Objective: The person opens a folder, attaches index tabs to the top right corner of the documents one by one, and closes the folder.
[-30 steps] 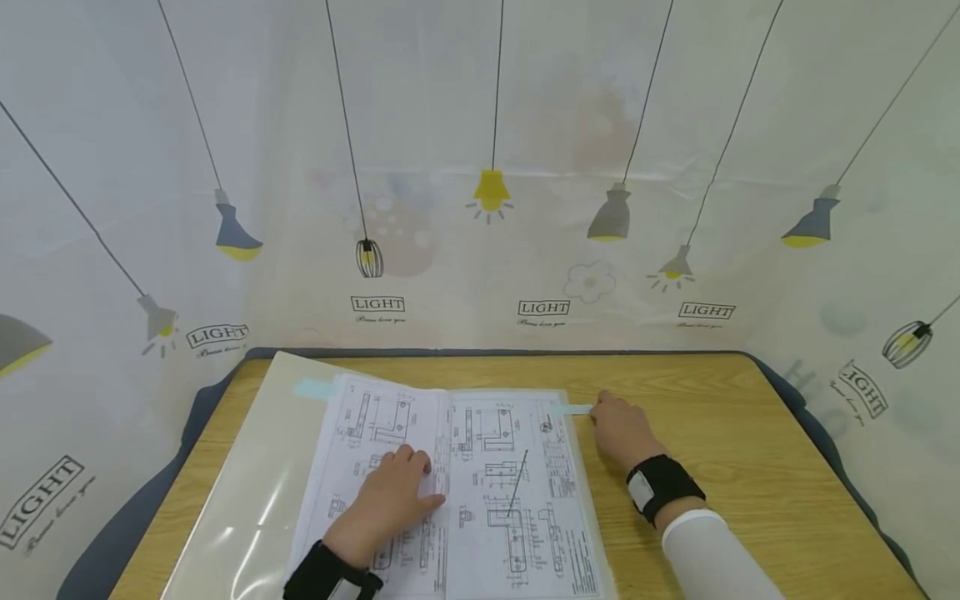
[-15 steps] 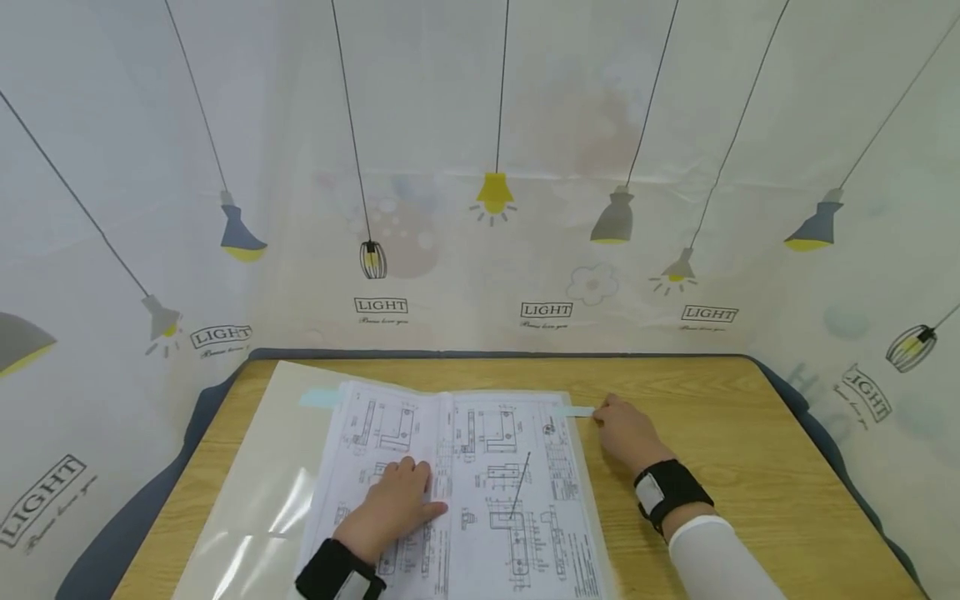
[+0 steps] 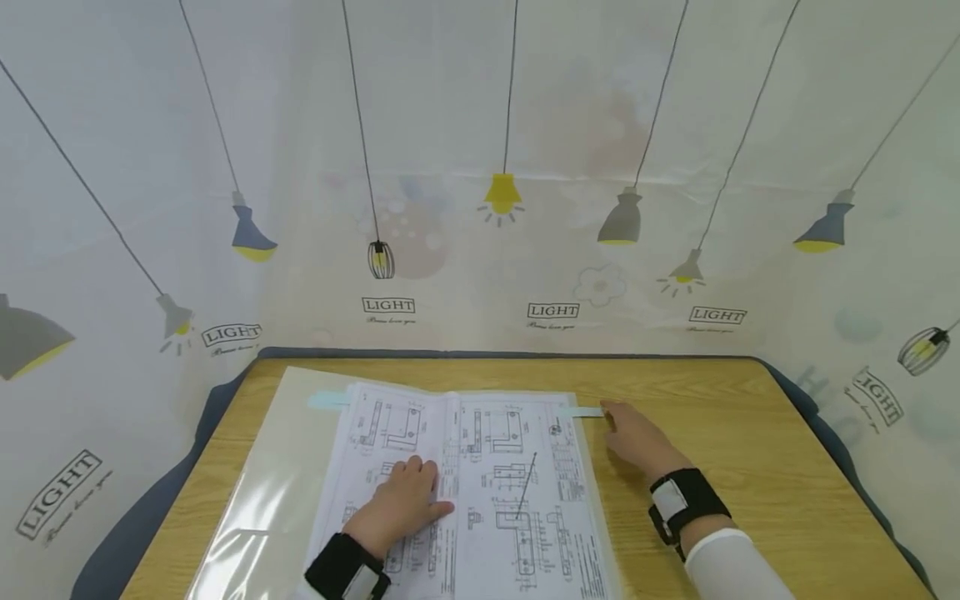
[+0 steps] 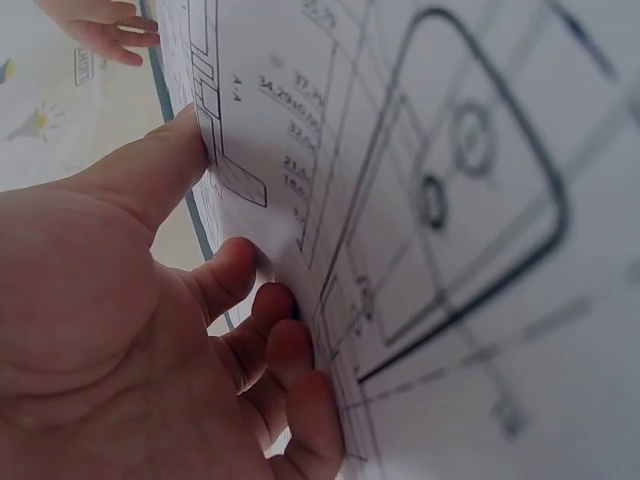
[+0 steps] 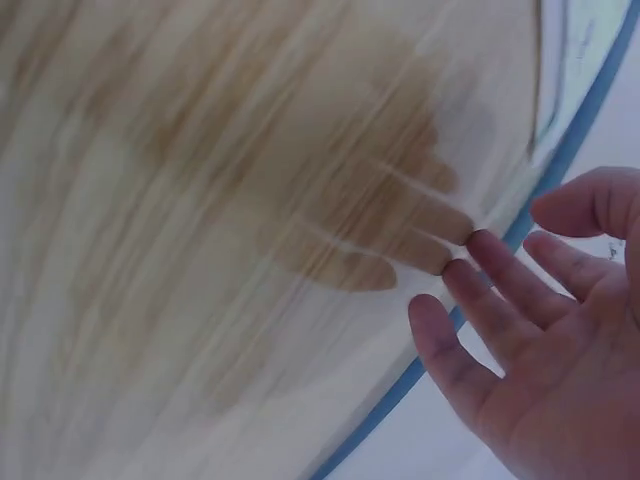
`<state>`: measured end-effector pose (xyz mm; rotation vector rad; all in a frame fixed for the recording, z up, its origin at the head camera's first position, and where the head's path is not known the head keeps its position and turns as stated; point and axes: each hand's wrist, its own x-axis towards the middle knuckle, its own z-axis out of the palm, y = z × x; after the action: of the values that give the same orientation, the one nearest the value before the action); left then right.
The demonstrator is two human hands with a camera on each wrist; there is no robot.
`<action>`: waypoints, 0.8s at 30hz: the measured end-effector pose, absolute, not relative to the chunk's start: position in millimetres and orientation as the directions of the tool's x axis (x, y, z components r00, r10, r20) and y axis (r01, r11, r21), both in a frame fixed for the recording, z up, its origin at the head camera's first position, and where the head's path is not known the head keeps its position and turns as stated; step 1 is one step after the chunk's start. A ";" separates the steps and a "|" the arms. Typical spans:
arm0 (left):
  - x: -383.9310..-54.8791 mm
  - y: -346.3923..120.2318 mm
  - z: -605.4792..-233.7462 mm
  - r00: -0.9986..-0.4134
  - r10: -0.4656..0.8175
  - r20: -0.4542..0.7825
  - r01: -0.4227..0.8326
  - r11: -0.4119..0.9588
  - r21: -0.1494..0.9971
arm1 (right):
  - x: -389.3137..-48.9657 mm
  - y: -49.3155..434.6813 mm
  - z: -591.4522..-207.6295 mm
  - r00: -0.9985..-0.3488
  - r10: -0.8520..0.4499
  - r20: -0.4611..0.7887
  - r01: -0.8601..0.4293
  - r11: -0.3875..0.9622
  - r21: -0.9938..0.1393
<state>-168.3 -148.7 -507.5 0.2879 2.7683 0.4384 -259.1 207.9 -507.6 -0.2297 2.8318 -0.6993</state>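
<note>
A booklet of printed technical drawings (image 3: 547, 533) lies spread across a clear folder on the wooden table. My left hand (image 3: 401, 500) rests on its left page; in the left wrist view the fingertips (image 4: 290, 345) touch the paper. A pale blue tape tab (image 3: 585, 412) sticks out from the right page's upper edge. At that tab's outer end are the fingertips of my right hand (image 3: 637, 442). In the right wrist view the fingers (image 5: 485, 300) are spread apart, with two tips meeting their reflection on the tabletop.
A thin dark line, like a pen stroke or slim stick (image 3: 527, 487), crosses the right page. Another pale blue tab (image 3: 328, 401) sits on the cream folder cover (image 3: 258, 483). Bare wood tabletop (image 3: 720, 417) extends right, up to a lamp-printed curtain (image 3: 450, 150).
The whole scene has shifted slightly right in the head view. My right hand has turned a little at the tab's end. My left hand stays on the page.
</note>
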 end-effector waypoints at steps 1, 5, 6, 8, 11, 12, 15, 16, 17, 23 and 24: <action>-168.4 -148.9 -506.7 -0.927 0.249 -0.280 0.149 0.931 0.334 | -258.3 207.4 -507.2 -0.965 -0.198 -0.175 -0.086 0.863 -0.499; -168.3 -148.8 -503.6 -0.924 0.263 -0.276 0.160 0.924 0.346 | -251.8 205.9 -507.3 -0.970 -0.159 -0.187 -0.017 0.804 -0.595; -168.4 -148.8 -503.3 -0.924 0.266 -0.276 0.163 0.924 0.346 | -249.5 205.9 -507.1 -0.970 -0.156 -0.188 -0.010 0.792 -0.610; -168.3 -149.1 -502.9 -0.924 0.264 -0.277 0.162 0.925 0.344 | -244.0 205.9 -505.3 -0.966 -0.151 -0.210 0.018 0.769 -0.639; -168.4 -150.0 -504.3 -0.924 0.261 -0.279 0.159 0.926 0.341 | -233.5 206.6 -500.3 -0.941 -0.164 -0.297 0.081 0.742 -0.665; -168.4 -150.3 -504.7 -0.924 0.263 -0.280 0.160 0.926 0.341 | -229.8 207.6 -498.9 -0.928 -0.182 -0.325 0.086 0.743 -0.664; -168.8 -150.7 -506.7 -0.923 0.268 -0.274 0.168 0.925 0.339 | -220.4 210.7 -496.9 -0.878 -0.233 -0.418 0.101 0.764 -0.637; -168.9 -150.7 -507.2 -0.924 0.269 -0.273 0.170 0.926 0.338 | -218.2 211.6 -496.8 -0.861 -0.252 -0.441 0.090 0.778 -0.621; -168.7 -150.8 -507.2 -0.924 0.269 -0.272 0.170 0.926 0.338 | -216.6 212.3 -497.5 -0.847 -0.267 -0.459 0.082 0.788 -0.610; -168.6 -151.2 -506.5 -0.924 0.267 -0.274 0.167 0.927 0.337 | -212.3 209.8 -501.6 -0.835 -0.265 -0.483 0.063 0.824 -0.563; -168.6 -151.3 -506.2 -0.924 0.267 -0.274 0.168 0.927 0.336 | -211.7 208.8 -501.9 -0.839 -0.258 -0.479 0.067 0.825 -0.561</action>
<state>-168.6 -151.3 -506.2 0.3210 2.7676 0.4423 -211.7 208.8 -501.9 -0.1405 2.4513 -0.7807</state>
